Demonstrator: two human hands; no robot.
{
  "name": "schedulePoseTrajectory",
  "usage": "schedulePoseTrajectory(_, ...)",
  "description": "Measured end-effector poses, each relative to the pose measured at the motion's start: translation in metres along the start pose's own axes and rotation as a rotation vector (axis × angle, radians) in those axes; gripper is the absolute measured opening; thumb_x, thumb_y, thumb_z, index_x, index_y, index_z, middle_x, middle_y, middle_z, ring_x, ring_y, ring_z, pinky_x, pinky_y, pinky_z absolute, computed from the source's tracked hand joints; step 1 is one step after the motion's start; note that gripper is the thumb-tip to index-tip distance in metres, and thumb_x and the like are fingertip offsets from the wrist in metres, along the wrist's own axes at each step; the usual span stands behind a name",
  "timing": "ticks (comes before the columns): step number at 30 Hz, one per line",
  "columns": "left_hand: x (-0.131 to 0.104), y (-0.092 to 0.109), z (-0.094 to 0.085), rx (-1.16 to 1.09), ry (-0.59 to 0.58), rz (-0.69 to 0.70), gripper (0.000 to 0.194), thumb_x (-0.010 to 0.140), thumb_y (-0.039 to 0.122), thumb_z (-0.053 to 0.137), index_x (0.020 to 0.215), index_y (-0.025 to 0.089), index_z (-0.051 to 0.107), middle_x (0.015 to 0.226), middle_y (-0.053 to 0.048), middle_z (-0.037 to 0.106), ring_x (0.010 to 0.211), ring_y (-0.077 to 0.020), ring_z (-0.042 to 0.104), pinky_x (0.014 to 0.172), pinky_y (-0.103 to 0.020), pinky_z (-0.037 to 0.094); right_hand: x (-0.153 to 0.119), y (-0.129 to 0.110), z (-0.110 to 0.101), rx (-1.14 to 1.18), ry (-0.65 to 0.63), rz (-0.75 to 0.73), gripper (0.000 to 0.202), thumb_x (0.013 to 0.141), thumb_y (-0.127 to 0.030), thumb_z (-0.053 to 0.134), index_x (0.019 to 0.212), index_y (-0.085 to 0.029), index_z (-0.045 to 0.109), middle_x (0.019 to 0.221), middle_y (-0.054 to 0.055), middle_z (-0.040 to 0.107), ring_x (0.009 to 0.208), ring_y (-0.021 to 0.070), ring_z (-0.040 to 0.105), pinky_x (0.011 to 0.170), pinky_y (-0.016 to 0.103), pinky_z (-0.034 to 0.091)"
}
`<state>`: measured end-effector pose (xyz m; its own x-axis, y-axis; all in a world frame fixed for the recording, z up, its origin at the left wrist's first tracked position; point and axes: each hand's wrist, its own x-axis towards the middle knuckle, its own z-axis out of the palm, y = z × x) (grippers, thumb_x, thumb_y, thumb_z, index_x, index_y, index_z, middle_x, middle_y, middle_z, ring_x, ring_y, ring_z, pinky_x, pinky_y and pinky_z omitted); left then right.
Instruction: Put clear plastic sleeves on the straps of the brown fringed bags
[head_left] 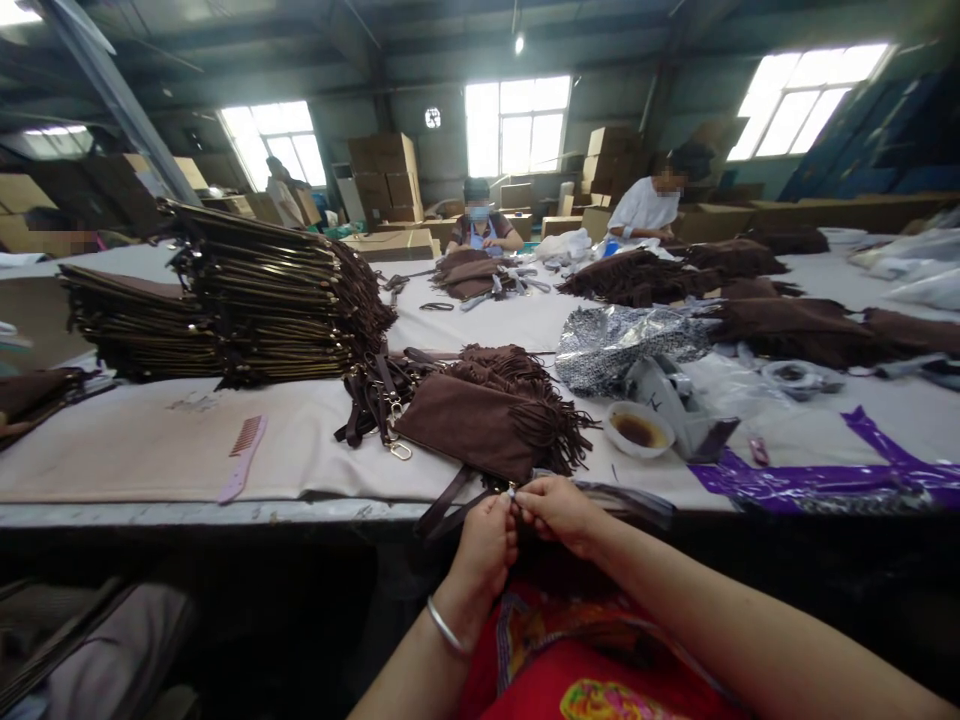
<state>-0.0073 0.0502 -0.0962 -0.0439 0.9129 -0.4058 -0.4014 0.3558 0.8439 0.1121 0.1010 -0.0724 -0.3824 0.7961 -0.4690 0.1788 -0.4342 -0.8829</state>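
My left hand [487,540] and my right hand [556,510] meet at the table's front edge, fingers closed in pinches. Between them is a small metal piece [512,492] at the corner of a brown fringed pouch [465,422]; which hand grips what is too small to tell. The pouch lies flat on a pile of fringed pieces, its fringe to the right. A dark strap [446,503] hangs over the edge beside my left hand. More straps with gold clasps [400,450] lie left of the pouch.
Tall stacks of brown pouches [270,290] stand at the left, behind a pink comb [246,460]. To the right are a bowl of brown liquid [639,430], a grey holder [679,405] and purple plastic [810,480]. Several people sit or stand across the table.
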Motion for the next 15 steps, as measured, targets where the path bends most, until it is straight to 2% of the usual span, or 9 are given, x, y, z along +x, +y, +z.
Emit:
schedulePoseTrajectory(2, -0.001, 0.001, -0.001, -0.239, -0.091, -0.113, 0.023, 0.087, 0.037, 0.054, 0.077, 0.017, 0.046, 0.055, 0.011, 0.029, 0.039, -0.0019, 0.015, 0.037, -0.014, 0.012, 0.001, 0.0, 0.0, 0.042, -0.04, 0.005, 0.022, 0.077, -0.033, 0.062, 0.067, -0.014, 0.059, 0.05, -0.006, 0.048, 0.036, 0.0029, 0.031, 0.034, 0.016, 0.02)
schedulePoseTrajectory(4, -0.002, 0.002, -0.002, -0.414, -0.131, -0.189, 0.022, 0.086, 0.032, 0.057, 0.075, 0.017, 0.045, 0.055, 0.011, 0.028, 0.038, -0.0006, 0.015, 0.036, -0.011, 0.012, 0.001, 0.001, 0.0, 0.075, -0.062, -0.006, 0.024, 0.075, -0.036, 0.063, 0.067, -0.014, 0.059, 0.05, -0.006, 0.048, 0.036, 0.0027, 0.029, 0.035, 0.017, 0.018)
schedulePoseTrajectory(9, -0.004, 0.003, -0.004, -0.643, -0.178, -0.323, 0.021, 0.09, 0.026, 0.053, 0.074, 0.016, 0.045, 0.054, 0.011, 0.026, 0.036, -0.0003, 0.017, 0.034, -0.009, 0.013, 0.0, 0.007, 0.004, 0.032, 0.024, -0.184, 0.022, 0.072, -0.034, 0.063, 0.063, -0.014, 0.063, 0.049, -0.003, 0.051, 0.039, 0.0049, 0.035, 0.04, 0.02, 0.021)
schedulePoseTrajectory(12, -0.007, 0.003, -0.002, -0.552, -0.147, -0.308, 0.027, 0.093, 0.033, 0.048, 0.07, 0.017, 0.044, 0.052, 0.012, 0.02, 0.036, -0.0018, 0.013, 0.034, -0.011, 0.012, 0.0, 0.01, 0.005, -0.01, 0.05, -0.227, 0.02, 0.072, -0.03, 0.062, 0.061, -0.014, 0.065, 0.051, -0.002, 0.054, 0.043, 0.0068, 0.038, 0.043, 0.022, 0.025)
schedulePoseTrajectory(14, -0.01, 0.002, -0.001, -0.308, -0.048, -0.199, 0.032, 0.093, 0.041, 0.045, 0.071, 0.018, 0.047, 0.052, 0.011, 0.022, 0.036, -0.0037, 0.017, 0.035, -0.014, 0.014, 0.001, 0.011, 0.005, -0.035, 0.052, -0.238, 0.023, 0.073, -0.029, 0.061, 0.055, -0.016, 0.062, 0.05, -0.002, 0.054, 0.043, 0.0073, 0.038, 0.044, 0.023, 0.026)
schedulePoseTrajectory(15, -0.012, 0.001, -0.001, -0.134, 0.012, -0.094, 0.032, 0.092, 0.043, 0.047, 0.073, 0.018, 0.05, 0.053, 0.008, 0.029, 0.038, -0.0053, 0.024, 0.037, -0.016, 0.02, 0.001, 0.012, 0.005, -0.052, 0.06, -0.248, 0.024, 0.073, -0.029, 0.06, 0.053, -0.016, 0.061, 0.049, -0.002, 0.054, 0.043, 0.0075, 0.038, 0.045, 0.023, 0.026)
